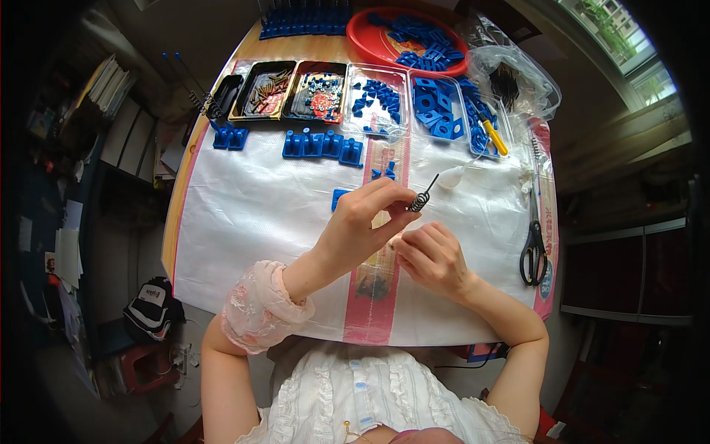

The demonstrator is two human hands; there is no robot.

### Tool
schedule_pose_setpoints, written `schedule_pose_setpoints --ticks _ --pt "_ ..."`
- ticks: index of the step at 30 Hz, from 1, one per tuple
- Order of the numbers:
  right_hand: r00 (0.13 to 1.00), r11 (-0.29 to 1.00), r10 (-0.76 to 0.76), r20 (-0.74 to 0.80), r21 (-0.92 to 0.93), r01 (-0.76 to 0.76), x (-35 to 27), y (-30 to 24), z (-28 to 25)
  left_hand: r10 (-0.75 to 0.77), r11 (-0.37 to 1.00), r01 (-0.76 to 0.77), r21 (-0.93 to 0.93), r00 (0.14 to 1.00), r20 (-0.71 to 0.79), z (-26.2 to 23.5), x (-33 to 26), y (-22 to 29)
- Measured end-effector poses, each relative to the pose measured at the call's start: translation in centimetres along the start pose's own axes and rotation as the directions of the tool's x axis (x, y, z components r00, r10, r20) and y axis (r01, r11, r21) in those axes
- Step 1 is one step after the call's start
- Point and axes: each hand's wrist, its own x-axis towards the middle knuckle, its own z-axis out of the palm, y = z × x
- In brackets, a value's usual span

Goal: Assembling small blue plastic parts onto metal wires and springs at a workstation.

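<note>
While pinching black coil spring (419, 202) in L hand (nearer) (362, 218), aims its long axis approx. away from body and R, over white-covered surface (251, 229); holds R hand (438, 260) curled just bodyward, slightly R; can't tell if gripping anything.

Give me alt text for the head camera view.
A person's left hand pinches a dark coiled spring above a white-covered table, the right hand curled close by. Beyond are trays of small parts, blue blocks and a red basin of blue pieces; black-handled scissors lie at right.
</note>
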Motion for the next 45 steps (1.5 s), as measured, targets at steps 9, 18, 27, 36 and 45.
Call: schedule_pose_setpoints --ticks 9,18,27,36,45 --pt "1.0 1.0 0.021 -0.003 -0.017 -0.021 -0.1 0.5 -0.3 -0.002 1.0 0.002 -0.017 1.0 -0.002 0.0 0.0 0.1" --pt "0.998 0.998 0.053 0.022 -0.042 -0.052 0.4 1.0 -0.1 -0.005 1.0 0.005 0.001 1.0 -0.006 0.0 0.0 0.2" --pt "0.991 0.991 0.131 -0.041 -0.027 -0.132 0.4 1.4 -0.6 0.001 1.0 -0.001 0.008 1.0 -0.005 0.0 0.0 -0.1" --pt "0.683 0.534 0.728 0.053 0.581 -0.614 0.3 1.4 -1.1 -0.022 1.0 0.022 -0.014 1.0 0.0 -0.1 0.0 0.1" --pt "0.547 0.056 0.726 0.417 0.757 -0.651 -0.7 2.7 -1.0 -0.017 1.0 0.017 0.005 1.0 0.002 -0.1 0.1 0.2"
